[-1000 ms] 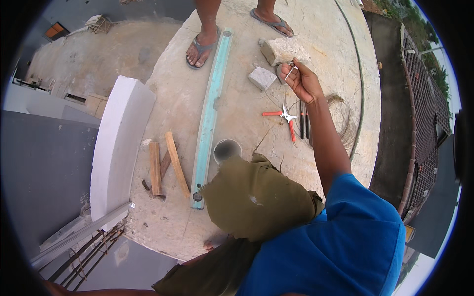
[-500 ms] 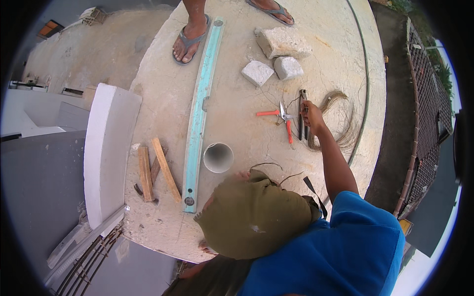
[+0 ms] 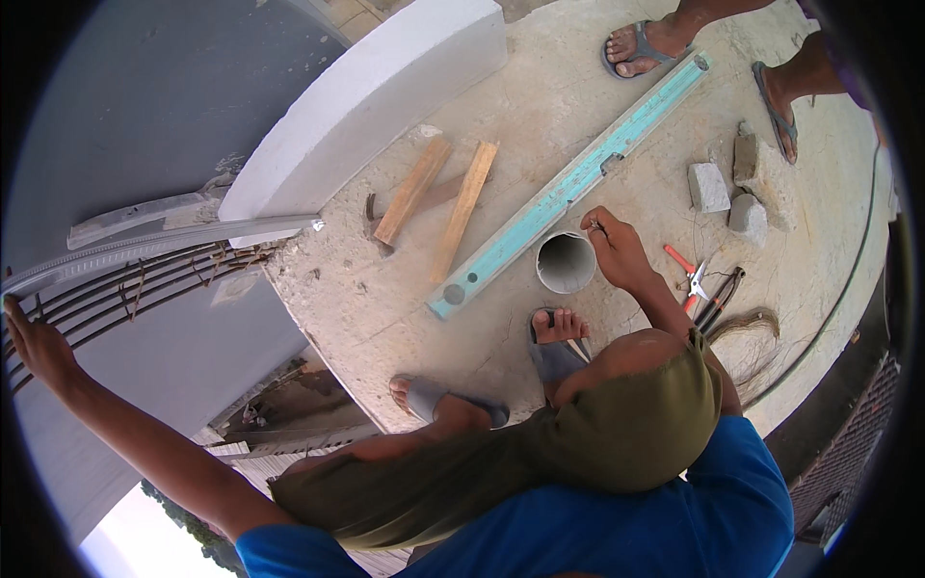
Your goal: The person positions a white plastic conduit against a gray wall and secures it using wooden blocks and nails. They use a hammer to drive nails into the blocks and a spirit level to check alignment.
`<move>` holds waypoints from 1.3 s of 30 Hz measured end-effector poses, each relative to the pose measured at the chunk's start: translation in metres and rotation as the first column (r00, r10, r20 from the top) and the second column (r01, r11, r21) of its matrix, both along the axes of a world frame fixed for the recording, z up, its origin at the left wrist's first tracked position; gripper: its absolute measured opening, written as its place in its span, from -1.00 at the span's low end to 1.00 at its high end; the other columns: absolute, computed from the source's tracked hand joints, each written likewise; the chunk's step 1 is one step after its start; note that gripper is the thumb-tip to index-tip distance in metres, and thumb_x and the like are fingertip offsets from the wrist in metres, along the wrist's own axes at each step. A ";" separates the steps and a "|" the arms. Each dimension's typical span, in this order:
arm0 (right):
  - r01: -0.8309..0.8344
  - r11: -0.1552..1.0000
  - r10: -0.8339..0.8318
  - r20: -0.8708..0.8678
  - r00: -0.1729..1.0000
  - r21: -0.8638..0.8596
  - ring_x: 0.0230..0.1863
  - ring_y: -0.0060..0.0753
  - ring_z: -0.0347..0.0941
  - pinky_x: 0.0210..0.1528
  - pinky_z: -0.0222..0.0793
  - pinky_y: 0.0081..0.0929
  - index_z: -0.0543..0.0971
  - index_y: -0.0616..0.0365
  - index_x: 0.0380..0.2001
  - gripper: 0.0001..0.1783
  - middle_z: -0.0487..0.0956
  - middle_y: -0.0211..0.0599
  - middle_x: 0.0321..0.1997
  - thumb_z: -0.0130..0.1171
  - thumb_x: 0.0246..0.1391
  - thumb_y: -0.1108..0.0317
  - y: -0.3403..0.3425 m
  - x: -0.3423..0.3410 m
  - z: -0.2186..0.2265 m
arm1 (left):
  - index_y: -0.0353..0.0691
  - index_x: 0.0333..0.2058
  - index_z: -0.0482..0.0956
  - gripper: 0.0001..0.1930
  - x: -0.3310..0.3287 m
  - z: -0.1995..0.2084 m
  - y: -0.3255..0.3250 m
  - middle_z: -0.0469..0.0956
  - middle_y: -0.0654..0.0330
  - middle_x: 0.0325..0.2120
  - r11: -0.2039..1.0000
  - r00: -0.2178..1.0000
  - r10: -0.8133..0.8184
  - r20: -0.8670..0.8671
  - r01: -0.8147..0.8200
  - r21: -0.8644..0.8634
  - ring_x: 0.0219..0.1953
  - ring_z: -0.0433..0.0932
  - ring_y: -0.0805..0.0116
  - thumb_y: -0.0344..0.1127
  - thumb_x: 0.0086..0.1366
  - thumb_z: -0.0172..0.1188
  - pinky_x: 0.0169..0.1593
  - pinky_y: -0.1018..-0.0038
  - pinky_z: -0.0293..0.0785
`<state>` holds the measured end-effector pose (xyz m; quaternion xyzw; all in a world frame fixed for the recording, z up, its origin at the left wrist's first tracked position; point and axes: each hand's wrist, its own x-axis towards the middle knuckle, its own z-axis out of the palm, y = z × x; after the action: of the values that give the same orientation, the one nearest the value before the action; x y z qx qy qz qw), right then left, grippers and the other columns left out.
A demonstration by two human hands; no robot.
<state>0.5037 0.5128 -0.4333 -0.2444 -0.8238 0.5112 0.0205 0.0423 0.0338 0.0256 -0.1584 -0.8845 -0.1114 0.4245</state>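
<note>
My left hand (image 3: pixel 40 349) is stretched out at the far left, fingers extended against the steel reinforcing bars (image 3: pixel 106 306), close to the end of a pale metal channel (image 3: pixel 164 245). The picture's dark rim cuts off part of it. Beside the rim of an upright white pipe (image 3: pixel 567 262), my right hand (image 3: pixel 619 249) has its fingers pinched together; whatever they hold is too small to make out. Red-handled snips (image 3: pixel 694 279) lie spread on the concrete, next to dark-handled pincers (image 3: pixel 721 301) and a coil of thin wire (image 3: pixel 747 329).
A long turquoise spirit level (image 3: pixel 568 191) lies diagonally beyond the pipe. Wooden strips (image 3: pixel 464 207) rest over a hammer (image 3: pixel 374 214) near a low white curved wall (image 3: pixel 366 96). Concrete lumps (image 3: pixel 709 187) sit at right, near another person's sandaled foot (image 3: pixel 641 48). A slab edge (image 3: pixel 323 352) drops off at lower left.
The view has turned and shifted left. My right hand has let go of the pincers and moved to the pipe. My left hand has come into view at the steel bars.
</note>
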 end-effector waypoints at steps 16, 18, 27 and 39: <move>-0.788 0.322 0.717 0.408 0.565 0.525 0.09 -0.01 0.70 0.12 0.63 -0.12 0.80 0.15 -0.20 -0.67 0.67 0.02 0.07 0.38 -0.03 0.23 -0.096 -0.259 -0.008 | -0.03 0.01 0.77 -0.58 0.023 0.013 0.015 0.62 0.11 0.21 0.909 0.917 -0.333 0.219 0.251 0.331 0.64 -0.65 0.09 0.15 0.57 0.15 0.58 -0.16 -0.65; -0.828 0.293 0.738 0.437 0.514 0.478 0.10 0.02 0.68 0.13 0.62 -0.02 0.76 0.01 -0.03 -0.51 0.62 0.04 0.16 0.39 0.03 -0.02 -0.088 -0.254 -0.007 | -0.03 0.00 0.77 -0.60 0.029 0.015 0.020 0.65 0.16 0.15 0.917 0.925 -0.333 0.182 0.272 0.293 0.64 -0.51 0.11 0.13 0.58 0.15 0.57 -0.15 -0.72; -0.809 0.187 0.704 0.498 0.505 0.557 0.04 -0.02 0.72 0.10 0.61 0.02 0.66 -0.11 0.11 -0.46 0.76 -0.13 0.01 0.34 0.09 -0.04 -0.078 -0.263 0.010 | -0.04 -0.07 0.78 -0.64 0.025 0.008 0.028 0.66 0.25 0.11 0.919 0.939 -0.327 0.105 0.291 0.266 0.54 0.18 0.38 0.09 0.56 0.19 0.55 -0.12 -0.90; -0.619 0.034 0.774 0.371 0.513 0.785 -0.21 -0.03 0.77 -0.20 0.65 0.09 0.64 -0.13 -0.03 -0.51 0.75 -0.23 -0.18 0.35 0.05 -0.13 -0.067 -0.254 0.082 | -0.07 -0.07 0.80 -0.62 0.021 0.011 0.024 0.63 0.20 0.18 0.911 0.947 -0.319 0.022 0.300 0.282 0.61 0.00 0.20 0.10 0.50 0.27 0.53 -0.15 -0.93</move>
<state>0.2497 0.4462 -0.3508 0.2769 -0.9595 -0.0139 -0.0489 0.0629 0.0579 0.0363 -0.2324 -0.8379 -0.3041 0.3891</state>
